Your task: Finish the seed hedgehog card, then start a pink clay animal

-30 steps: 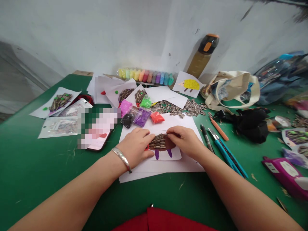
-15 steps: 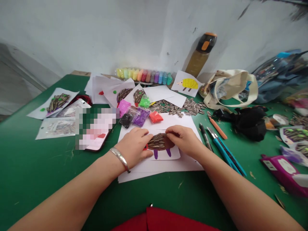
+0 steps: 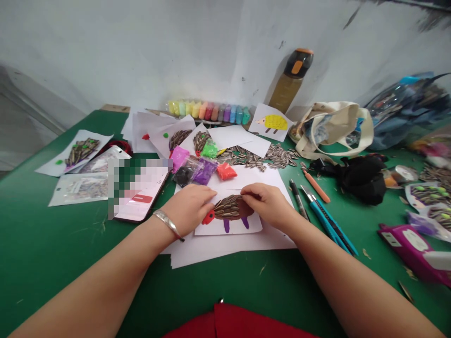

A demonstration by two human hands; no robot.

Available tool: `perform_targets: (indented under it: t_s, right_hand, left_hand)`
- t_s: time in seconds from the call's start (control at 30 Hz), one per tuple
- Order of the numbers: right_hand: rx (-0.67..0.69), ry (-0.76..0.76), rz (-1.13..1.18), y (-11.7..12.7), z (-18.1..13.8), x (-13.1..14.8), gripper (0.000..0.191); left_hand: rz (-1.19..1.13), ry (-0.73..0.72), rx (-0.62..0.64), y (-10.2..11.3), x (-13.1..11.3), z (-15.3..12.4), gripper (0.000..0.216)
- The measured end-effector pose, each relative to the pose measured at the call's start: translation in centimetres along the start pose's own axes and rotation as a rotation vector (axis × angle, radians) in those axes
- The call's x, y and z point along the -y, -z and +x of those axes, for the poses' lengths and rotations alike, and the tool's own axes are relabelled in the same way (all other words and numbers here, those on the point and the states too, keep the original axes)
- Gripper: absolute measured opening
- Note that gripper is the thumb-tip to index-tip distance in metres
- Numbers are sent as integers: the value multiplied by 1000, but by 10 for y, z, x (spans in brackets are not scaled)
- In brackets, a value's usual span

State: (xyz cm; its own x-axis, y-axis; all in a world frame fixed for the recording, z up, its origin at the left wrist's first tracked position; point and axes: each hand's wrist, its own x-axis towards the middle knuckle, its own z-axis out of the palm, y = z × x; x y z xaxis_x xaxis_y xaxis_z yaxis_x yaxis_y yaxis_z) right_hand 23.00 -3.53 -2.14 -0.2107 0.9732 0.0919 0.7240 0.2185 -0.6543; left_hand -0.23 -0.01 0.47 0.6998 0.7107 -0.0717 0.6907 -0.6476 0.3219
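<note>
A small white card (image 3: 228,228) lies on a stack of white paper (image 3: 225,246) before me. On it sits a brown clay hedgehog (image 3: 232,209) with a red head, purple legs and sunflower seeds pressed into its back. My left hand (image 3: 188,209), a silver bangle on its wrist, rests at the card's left edge with fingers curled. My right hand (image 3: 269,203) pinches at the hedgehog's right end; what its fingertips grip is too small to make out.
Small bags of coloured clay (image 3: 202,166) and a heap of sunflower seeds (image 3: 262,159) lie just beyond the paper. Pens and blue craft knives (image 3: 324,213) lie to the right, a phone (image 3: 136,192) to the left. A bottle (image 3: 291,80) and a clay row (image 3: 209,111) stand by the wall.
My left hand has slid a little left off the hedgehog, uncovering its red head. The right hand stays at the hedgehog's right end.
</note>
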Motion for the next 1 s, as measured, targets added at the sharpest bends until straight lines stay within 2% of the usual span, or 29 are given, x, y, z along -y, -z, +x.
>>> perform_targets:
  t_s: [0.5, 0.77, 1.0]
  right_hand:
    - [10, -1, -11, -1, 1, 0, 19]
    - [-1, -11, 18, -1, 1, -3, 18]
    - [-9, -16, 0, 0, 1, -3, 18]
  left_hand:
    - [-92, 122, -23, -12, 9, 8, 33]
    - [-178, 81, -7, -6, 14, 6, 32]
    - [-105, 104, -52, -15, 13, 7, 33]
